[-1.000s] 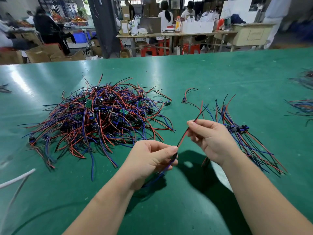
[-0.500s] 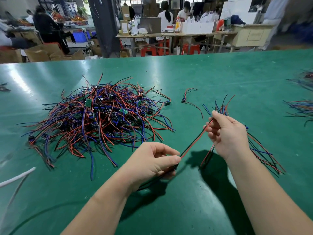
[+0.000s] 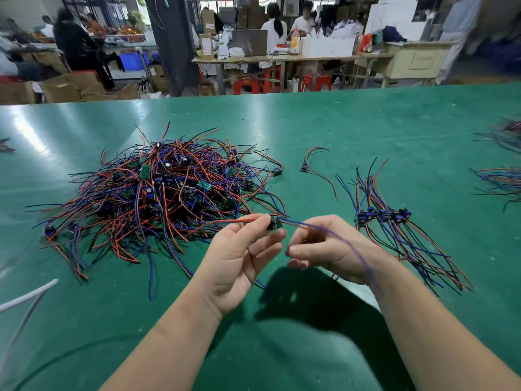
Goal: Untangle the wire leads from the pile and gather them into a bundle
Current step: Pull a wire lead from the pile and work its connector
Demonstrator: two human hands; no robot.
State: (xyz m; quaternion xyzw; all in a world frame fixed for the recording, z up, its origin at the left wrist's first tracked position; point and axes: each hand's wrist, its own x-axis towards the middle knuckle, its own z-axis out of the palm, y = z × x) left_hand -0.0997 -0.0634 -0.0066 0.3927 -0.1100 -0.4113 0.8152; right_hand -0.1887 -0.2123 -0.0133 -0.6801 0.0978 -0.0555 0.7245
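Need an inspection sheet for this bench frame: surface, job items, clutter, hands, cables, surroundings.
Surface: green table, glossy, small pale specks.
Job's things: tangled pile of red, blue and black leads with small modules, on the left; sorted bundle lying on the right, modules lined up; one stray lead between them.
Clutter: more wire heaps at the right edge.
Grippers: left hand pinches a module between thumb and fingers; right hand blurred, blue wire draped over it, grip unclear.
Cables: white cable at the lower left edge.
Surroundings: workshop, seated people at tables, cardboard boxes, red stools.
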